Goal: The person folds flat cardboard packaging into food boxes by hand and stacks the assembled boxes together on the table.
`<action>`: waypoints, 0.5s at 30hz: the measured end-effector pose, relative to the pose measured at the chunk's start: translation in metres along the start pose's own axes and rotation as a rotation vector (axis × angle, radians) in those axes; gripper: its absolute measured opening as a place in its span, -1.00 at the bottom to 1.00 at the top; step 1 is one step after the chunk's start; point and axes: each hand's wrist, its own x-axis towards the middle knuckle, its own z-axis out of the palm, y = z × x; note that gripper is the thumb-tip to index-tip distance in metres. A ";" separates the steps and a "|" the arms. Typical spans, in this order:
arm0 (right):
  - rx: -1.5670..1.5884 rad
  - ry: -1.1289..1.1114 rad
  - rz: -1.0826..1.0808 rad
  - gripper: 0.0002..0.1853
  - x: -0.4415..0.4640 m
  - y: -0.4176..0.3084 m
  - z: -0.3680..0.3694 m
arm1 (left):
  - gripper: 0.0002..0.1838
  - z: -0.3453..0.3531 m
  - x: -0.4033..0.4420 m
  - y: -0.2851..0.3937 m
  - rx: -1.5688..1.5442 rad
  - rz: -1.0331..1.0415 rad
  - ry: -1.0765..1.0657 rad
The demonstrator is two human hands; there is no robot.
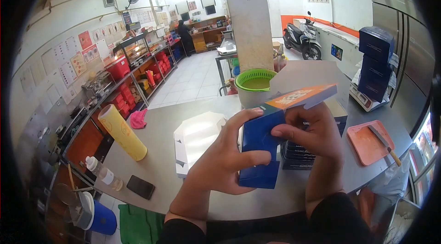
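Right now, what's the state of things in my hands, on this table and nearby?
Blue carton: held by left hand and right hand, not fully folded.
White box: open.
Phone: lying flat, screen dark.
Knife: lying on orange tray, handle beyond its edge.
Bottle: standing upright.
Boxes on scale: stacked.
Motorcycle: parked upright.
Steel doors: appear shut.

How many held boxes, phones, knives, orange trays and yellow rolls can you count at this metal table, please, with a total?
Held box: 1
Phone: 1
Knife: 1
Orange tray: 1
Yellow roll: 1
Total: 5
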 end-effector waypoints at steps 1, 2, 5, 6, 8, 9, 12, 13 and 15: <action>0.023 -0.010 0.006 -0.67 0.000 0.002 0.000 | -0.35 0.000 0.001 -0.001 -0.018 0.008 0.001; 0.047 -0.020 0.012 -0.67 0.000 0.004 0.001 | -0.35 0.000 0.001 -0.001 0.014 0.013 0.010; 0.066 -0.043 0.020 -0.66 0.002 0.005 0.002 | -0.36 0.004 0.002 -0.003 0.091 0.014 0.038; 0.063 -0.049 0.021 -0.65 0.004 0.004 0.003 | -0.36 0.006 0.001 -0.004 0.104 0.006 0.051; -0.109 -0.021 -0.011 -0.65 0.007 0.003 0.006 | -0.36 0.007 0.001 -0.003 0.148 -0.019 0.058; -0.196 -0.006 -0.027 -0.64 0.009 0.003 0.007 | -0.35 0.006 0.003 -0.002 0.178 -0.037 0.053; -0.324 0.018 -0.112 -0.64 0.012 0.007 0.009 | -0.35 0.006 0.004 -0.001 0.255 -0.075 0.023; -0.259 -0.001 -0.073 -0.63 0.012 0.006 0.008 | -0.35 0.006 0.004 -0.002 0.279 -0.084 0.011; -0.130 -0.039 0.008 -0.62 0.012 0.004 0.006 | -0.32 0.005 0.003 -0.003 0.198 -0.039 0.040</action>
